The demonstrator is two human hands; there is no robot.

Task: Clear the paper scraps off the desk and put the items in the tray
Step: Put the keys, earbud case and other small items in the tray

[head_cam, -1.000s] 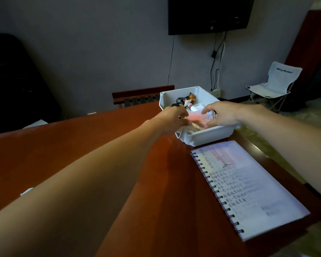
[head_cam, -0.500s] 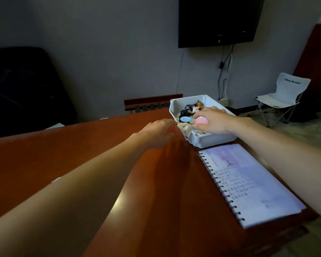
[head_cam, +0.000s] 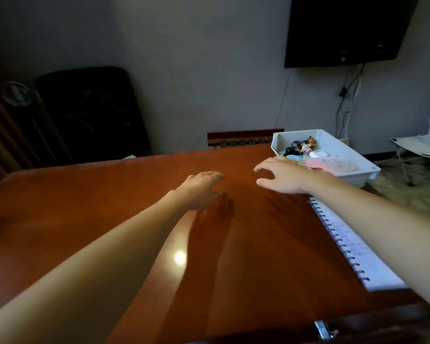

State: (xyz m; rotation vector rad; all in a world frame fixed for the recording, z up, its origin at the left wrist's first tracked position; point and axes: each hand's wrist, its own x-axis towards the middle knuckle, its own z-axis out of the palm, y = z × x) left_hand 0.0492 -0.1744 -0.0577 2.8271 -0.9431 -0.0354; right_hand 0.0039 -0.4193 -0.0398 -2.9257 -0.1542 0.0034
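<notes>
The white tray point(head_cam: 358, 176) sits at the table's point(head_cam: 109, 207) far right corner, holding small items, among them a white case point(head_cam: 318, 153) and something pink point(head_cam: 319, 163). Just beside its near left edge hovers the right hand point(head_cam: 283, 176), its grip apart and holding nothing. The left hand point(head_cam: 201, 188) hangs nearby over bare wood, grip likewise apart. A spiral notebook point(head_cam: 353, 247) lies under the right forearm.

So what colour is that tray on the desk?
White, or very pale grey; the tray shows in the head view.

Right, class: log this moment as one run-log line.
left hand: open, empty, over desk | right hand: open, empty, beside tray | tray: small items inside | notebook: on desk
</notes>
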